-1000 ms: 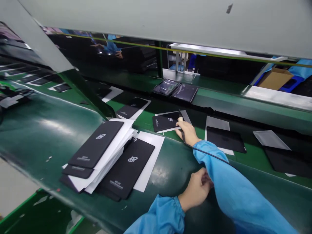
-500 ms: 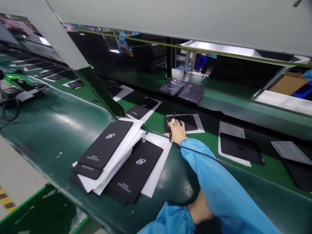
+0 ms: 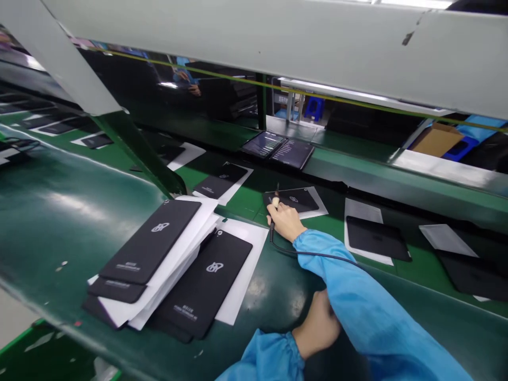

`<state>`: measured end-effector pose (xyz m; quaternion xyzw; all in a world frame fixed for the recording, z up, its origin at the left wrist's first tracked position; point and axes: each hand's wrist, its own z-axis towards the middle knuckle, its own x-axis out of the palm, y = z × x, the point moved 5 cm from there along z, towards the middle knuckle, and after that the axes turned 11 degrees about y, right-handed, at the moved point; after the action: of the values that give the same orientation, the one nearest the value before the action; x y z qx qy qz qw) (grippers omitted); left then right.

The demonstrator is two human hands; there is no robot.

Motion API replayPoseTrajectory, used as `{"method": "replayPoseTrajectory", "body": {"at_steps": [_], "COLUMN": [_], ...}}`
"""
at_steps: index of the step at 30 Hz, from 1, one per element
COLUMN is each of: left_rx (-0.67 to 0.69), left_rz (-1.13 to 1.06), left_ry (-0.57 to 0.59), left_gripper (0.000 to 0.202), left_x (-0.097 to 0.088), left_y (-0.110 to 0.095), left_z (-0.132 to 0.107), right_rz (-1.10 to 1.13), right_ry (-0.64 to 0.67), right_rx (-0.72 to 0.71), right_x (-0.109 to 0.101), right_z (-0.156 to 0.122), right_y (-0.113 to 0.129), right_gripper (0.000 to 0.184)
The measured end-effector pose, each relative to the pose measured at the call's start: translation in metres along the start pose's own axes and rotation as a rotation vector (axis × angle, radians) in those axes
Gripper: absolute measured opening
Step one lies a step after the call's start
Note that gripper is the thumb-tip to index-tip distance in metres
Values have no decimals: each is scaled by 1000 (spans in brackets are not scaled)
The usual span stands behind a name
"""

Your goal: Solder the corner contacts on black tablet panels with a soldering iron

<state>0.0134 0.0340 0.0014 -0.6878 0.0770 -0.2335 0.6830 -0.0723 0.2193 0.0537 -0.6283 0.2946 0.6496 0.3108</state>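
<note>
Head camera shows me, from afar, a right hand closed around a slim corded tool at the left end of a black tablet, which lies on a white sheet on the green belt. Beneath the blue right sleeve, a left hand hides its fingertips, and I cannot tell its grip; stacked tablets rest on the bench.

Holding the right arm out long.
With the right hand curled in a grip, and the left hand down low, partly hidden behind that arm.
</note>
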Motion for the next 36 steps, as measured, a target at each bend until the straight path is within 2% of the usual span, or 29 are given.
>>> {"method": "replayPoseTrajectory", "body": {"at_steps": [3,6,7,11,13,15,17,20,23,25,27,29,32,34,36], "left_rx": [-55,-132,-145,-125,-82,-49,-47,-69,-100,-119,-136,-159,-196,-213,-220], "left_rz": [-63,-128,-142,-262,-336,-411,-494,-580,-546,-502,-464,-412,-328,-307,-311], "left_ry": [48,31,18,-59,-131,-221,-290,-320,-290,-271,-260,-238,-191,-158,-130], "left_gripper": [13,10,11,22,31,41,50,59,51,40,35,34,35,35,35], "left_x": [5,7,6,-1,-9,-19,-26,-29,-27,-26,-25,-24,-21,-19,-16], "left_y": [3,13,15,14,9,5,3,1,1,2,3,4,4,4,3], "left_z": [4,6,6,8,10,11,12,13,14,14,14,13,13,13,13], "right_rz": [-1,24,67,419,443,527,753,973,1051,987,845,718,572,516,537], "right_ry": [-93,-198,-268,-809,-943,-1014,-1067,-1048,-1006,-995,-999,-995,-916,-814,-702], "right_rx": [55,164,205,406,498,580,659,723,796,866,882,824,708,592,418], "right_x": [-24,-50,-61,-100,-109,-108,-94,-63,-32,-18,-16,-21,-34,-41,-44], "right_z": [-19,-38,-46,-108,-146,-188,-230,-283,-325,-349,-370,-385,-399,-399,-390], "right_y": [-30,-79,-99,-173,-193,-202,-202,-182,-152,-135,-124,-119,-117,-112,-101], "right_gripper": [37,46,47,37,39,39,38,41,40,37,33,29,27,33,43]}}
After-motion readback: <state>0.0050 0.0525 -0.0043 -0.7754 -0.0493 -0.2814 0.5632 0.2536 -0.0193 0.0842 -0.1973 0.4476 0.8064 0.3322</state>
